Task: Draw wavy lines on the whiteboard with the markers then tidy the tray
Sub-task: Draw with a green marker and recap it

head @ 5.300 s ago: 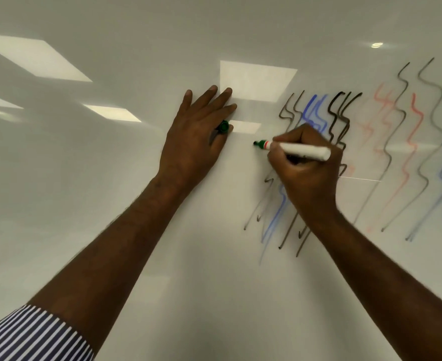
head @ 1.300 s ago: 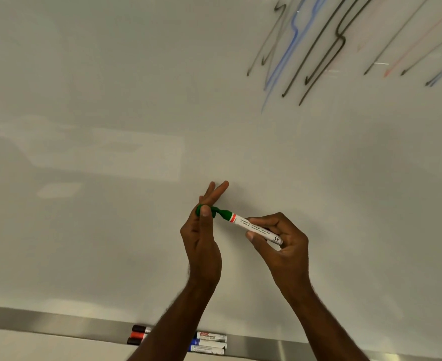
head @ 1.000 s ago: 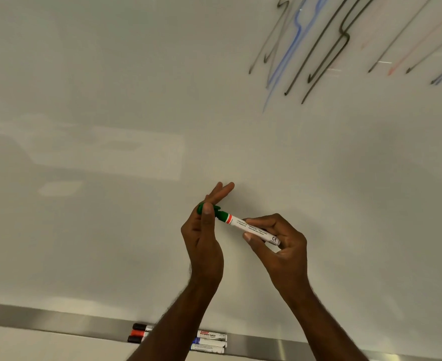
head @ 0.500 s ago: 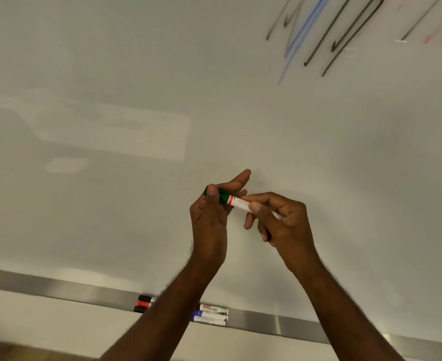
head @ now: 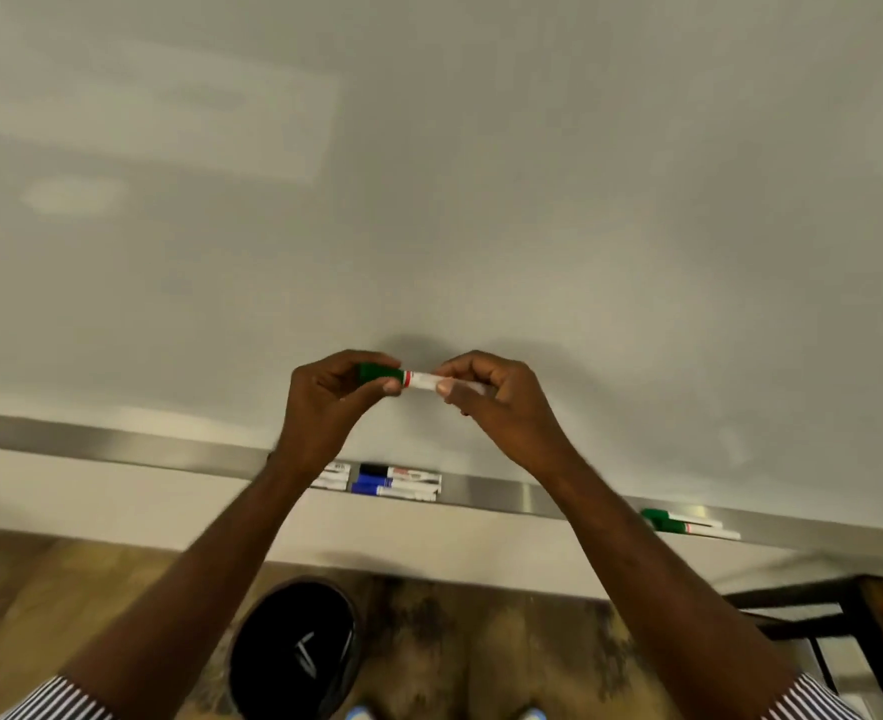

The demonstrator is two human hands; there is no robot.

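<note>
I hold a green marker [head: 418, 380] level in front of the whiteboard [head: 481, 174]. My left hand [head: 332, 397] grips its green cap end. My right hand [head: 491, 397] pinches the white barrel. The cap sits on the marker. Below, the metal tray [head: 117, 449] runs along the board's lower edge. On it lie a black marker [head: 397, 471], a blue marker [head: 392, 485] and white barrels partly hidden behind my left wrist. Another green marker [head: 688, 524] lies further right on the tray.
A black round object [head: 293, 652] stands on the wooden floor [head: 481, 641] below the tray. A dark frame with a table edge [head: 844, 610] stands at the lower right. The drawn lines are out of view above.
The view has tilted down, so the drawn lines left the frame and the floor appeared. My hands turned the marker level, and my left fingers curled round the cap.
</note>
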